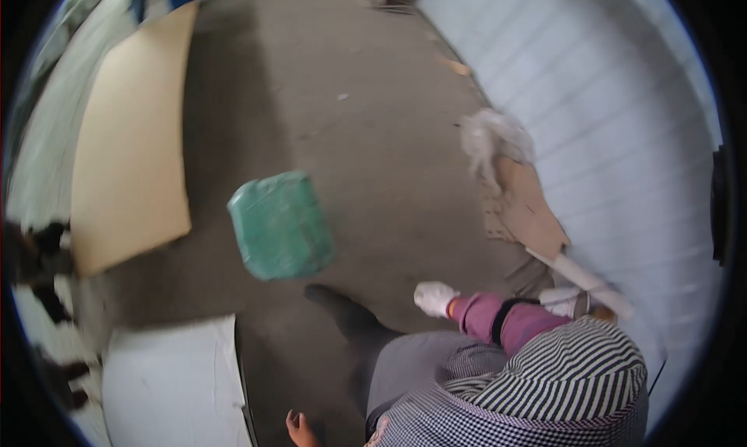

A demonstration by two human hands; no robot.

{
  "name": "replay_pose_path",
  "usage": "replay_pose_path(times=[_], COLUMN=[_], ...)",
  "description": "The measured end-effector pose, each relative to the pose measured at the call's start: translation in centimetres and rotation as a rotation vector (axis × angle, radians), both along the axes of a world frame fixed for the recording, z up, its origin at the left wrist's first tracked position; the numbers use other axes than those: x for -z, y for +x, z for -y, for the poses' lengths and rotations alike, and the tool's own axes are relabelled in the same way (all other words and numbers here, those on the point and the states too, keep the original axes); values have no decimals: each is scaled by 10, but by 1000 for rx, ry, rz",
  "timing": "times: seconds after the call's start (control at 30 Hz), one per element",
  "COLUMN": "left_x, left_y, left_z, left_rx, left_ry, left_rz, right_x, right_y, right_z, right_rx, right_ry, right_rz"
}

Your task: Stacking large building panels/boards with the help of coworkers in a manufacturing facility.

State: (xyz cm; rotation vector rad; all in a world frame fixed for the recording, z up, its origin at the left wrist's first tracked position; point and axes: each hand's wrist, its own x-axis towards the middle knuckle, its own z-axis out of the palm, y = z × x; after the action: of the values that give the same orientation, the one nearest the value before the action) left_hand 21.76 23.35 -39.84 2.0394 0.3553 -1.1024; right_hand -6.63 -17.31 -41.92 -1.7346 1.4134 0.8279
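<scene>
My right hand [436, 298], in a white glove below a pink sleeve with a black band, is held out over the floor. Its fingers are smeared by motion, so their closure is unclear. My left hand [299, 430] shows bare at the lower edge, fingers slightly bent and apart, with nothing visible in it. Ahead of my grey-clad leg [342, 307] stands a green box-like object [282, 226] with rounded corners and a shiny, scuffed top. Both hands are apart from it.
A long tan board [132, 143] lies at the left, a white panel [175, 385] nearer. Dark figures [39, 252] blur at the left rim. On the right, clear plastic [494, 136], cardboard [525, 202] and a pale tube [583, 282] lie along a whitish wall [615, 120].
</scene>
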Motion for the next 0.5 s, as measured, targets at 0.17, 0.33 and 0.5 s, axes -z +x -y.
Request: replay_pose_path(times=[0.17,0.33,0.5], left_x=[17,20,63], left_y=[-71,-134,-219], left_z=[38,115,199], left_rx=[691,926,1020], left_ry=[78,-24,-181], left_rz=[-29,3,54], right_x=[4,12,1], right_y=[-181,-320,-449], right_z=[-67,-46,-25], right_rx=[438,355,584], right_ry=[-2,168,120], right_rz=[-126,-163,-72])
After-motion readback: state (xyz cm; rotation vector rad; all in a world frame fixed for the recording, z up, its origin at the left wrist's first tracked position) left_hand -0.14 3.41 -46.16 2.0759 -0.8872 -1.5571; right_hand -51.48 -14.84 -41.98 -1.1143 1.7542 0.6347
